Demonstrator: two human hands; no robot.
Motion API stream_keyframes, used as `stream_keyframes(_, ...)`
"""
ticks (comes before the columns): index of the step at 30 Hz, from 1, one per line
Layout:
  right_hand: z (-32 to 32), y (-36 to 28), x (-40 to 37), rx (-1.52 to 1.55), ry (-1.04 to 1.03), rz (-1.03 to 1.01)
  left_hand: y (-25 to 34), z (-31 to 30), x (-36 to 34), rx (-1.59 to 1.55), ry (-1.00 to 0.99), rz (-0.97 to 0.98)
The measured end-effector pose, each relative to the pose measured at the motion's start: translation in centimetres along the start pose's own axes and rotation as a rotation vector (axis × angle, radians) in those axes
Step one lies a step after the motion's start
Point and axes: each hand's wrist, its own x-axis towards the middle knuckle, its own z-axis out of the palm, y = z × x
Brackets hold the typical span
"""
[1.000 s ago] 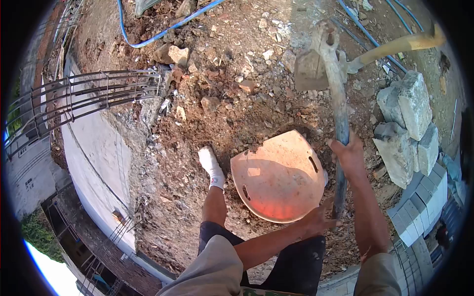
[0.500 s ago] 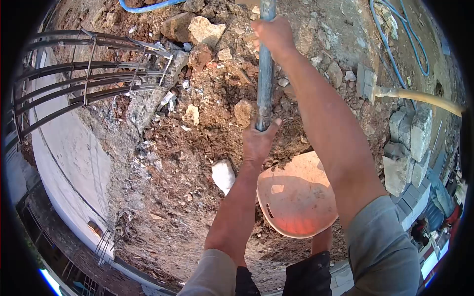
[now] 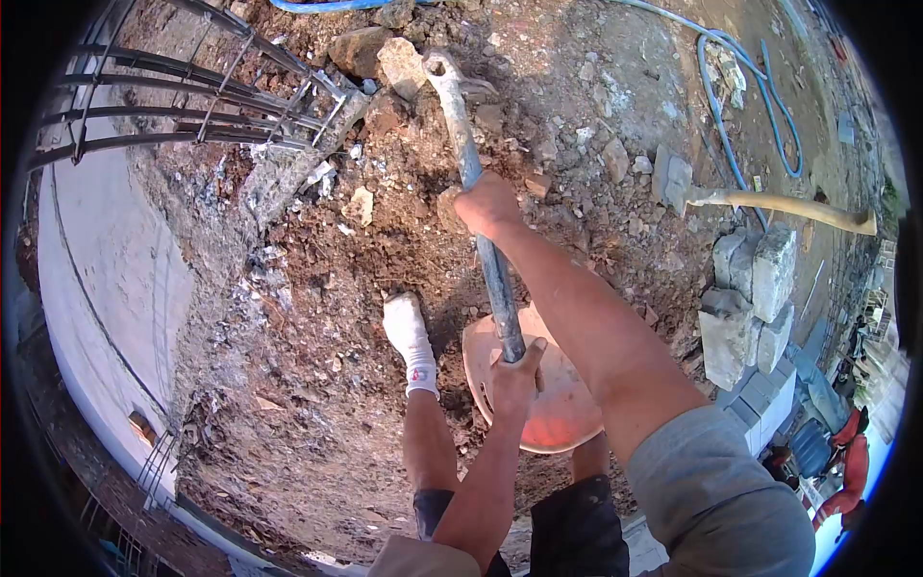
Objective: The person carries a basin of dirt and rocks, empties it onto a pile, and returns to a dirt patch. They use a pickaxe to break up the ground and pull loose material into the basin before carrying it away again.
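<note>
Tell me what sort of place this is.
Most likely an outdoor building site: a cage of steel bars juts in at the upper left, rough grey blocks are piled at the right, and a long-handled tool is held over broken, stony ground.

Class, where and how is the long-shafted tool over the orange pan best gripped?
Probably by its slender, straight shaft, coming from the near end, away from the wider head. Its length allows spaced hands: left hand by the near end, right hand farther up.
</note>
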Motion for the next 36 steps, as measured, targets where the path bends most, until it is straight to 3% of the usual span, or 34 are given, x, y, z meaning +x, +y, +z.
stream_keyframes(4, -1.6, 0.7, -6.4, 0.248, -0.087, 0.192, -4.2, -0.4, -2.6, 0.058, 0.012, -0.014)
stream_keyframes(6, 0.3, 4.2, -8.4, 0.094, -0.080, -0.006, -7.6, 0.5, -3.9, 0.009, 0.015, 0.018)
stream_keyframes(8, -0.3, 5.3, -11.5, 0.322, -0.008, 0.188, -10.0, 0.9, -4.5, -0.043, -0.012, 0.001)
stream_keyframes(10, 3.9, 10.9, -13.6, 0.441, -0.028, 0.223, -13.4, 0.0, -6.6, 0.172, 0.016, 0.079)
stream_keyframes(12, 4.2, 13.3, -21.2, 0.522, -0.005, 0.339, -18.4, -1.4, -10.5, 0.448, 0.048, -0.067)
stream_keyframes(13, 4.1, 13.7, -25.4, 0.684, -0.021, 0.528, -21.2, -2.6, -13.0, 0.559, -0.005, -0.102)
stream_keyframes(17, 4.4, 15.9, -33.0, 0.898, 0.025, 0.641, -26.2, -4.5, -16.0, 0.781, -0.105, -0.237)
stream_keyframes(19, 3.4, 15.9, -30.2, 0.887, 0.113, 0.478, -23.8, -3.8, -13.0, 0.864, -0.083, -0.195)
stream_keyframes(20, 0.9, 13.7, -27.7, 0.996, 0.134, 0.447, -21.3, -3.5, -10.9, 0.632, -0.098, -0.091)
stream_keyframes(22, -4.7, 8.9, -21.7, 1.158, 0.189, 0.308, -15.4, -2.6, -4.9, 0.455, -0.130, 0.272)
stream_keyframes(24, -10.2, 3.6, -15.4, 1.199, 0.266, 0.145, -5.3, -2.1, 0.6, 0.470, -0.223, 0.381)
stream_keyframes(25, -12.2, 1.2, -12.1, 1.223, 0.317, 0.038, 1.0, -1.7, 2.8, 0.534, -0.239, 0.706)
stream_keyframes(27, -15.1, -3.3, -5.5, 1.223, 0.407, -0.084, 11.1, -1.6, 6.7, 0.634, -0.218, 0.549)
stream_keyframes(29, -15.4, -6.8, 1.7, 1.278, 0.462, -0.217, 17.6, -2.8, 11.8, 0.568, -0.177, 0.640)
stream_keyframes(30, -14.5, -8.0, 4.8, 1.303, 0.437, -0.249, 18.7, -3.9, 14.1, 0.557, -0.107, 0.684)
stream_keyframes(33, -6.3, -9.1, 9.2, 1.147, 0.236, -0.032, 16.3, -7.5, 14.4, 0.602, -0.047, 0.446)
stream_keyframes(34, -2.7, -8.5, 8.5, 1.162, 0.160, 0.072, 12.6, -8.9, 14.8, 0.558, -0.036, 0.354)
stream_keyframes(35, -0.7, -8.3, 7.3, 1.173, 0.101, 0.156, 10.4, -9.9, 14.5, 0.580, 0.097, 0.367)
stream_keyframes(36, -0.4, -8.1, 5.9, 1.190, 0.068, 0.196, 9.3, -10.6, 13.8, 0.572, 0.075, 0.330)
